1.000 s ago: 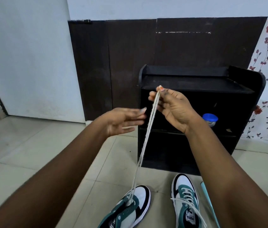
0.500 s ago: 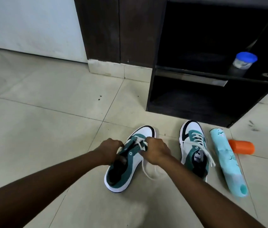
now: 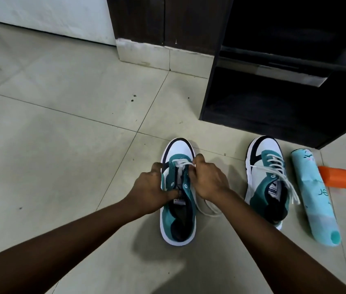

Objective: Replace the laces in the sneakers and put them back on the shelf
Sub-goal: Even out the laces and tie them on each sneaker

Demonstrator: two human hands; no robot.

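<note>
The floor of pale tiles carries everything, and the dark shelf stands open at the far right, with free room on its lowest level. Two sneakers lie in front of it, well apart. The right sneaker is already laced, its white ends hanging loose over the side. The left sneaker is the one in work: only the eyelets near the toe carry the white lace, and the lower eyelets are not yet filled.

The left hand holds this sneaker at its side, thumb pressing on the tongue, so its grip is closed on the shoe. The right hand has its fingers curled at the eyelets and seems to pinch the lace; the loose rest of the lace curves on the floor just beside the wrist.

To do this step well, I think the left hand should keep the tongue flat and the shoe steady, while the right hand pushes the lace tip through the next free eyelet from below and pulls until it is snug. It is good to keep both ends equal and the lace flat, not twisted. The loose part on the floor may catch under the wrist.
</note>
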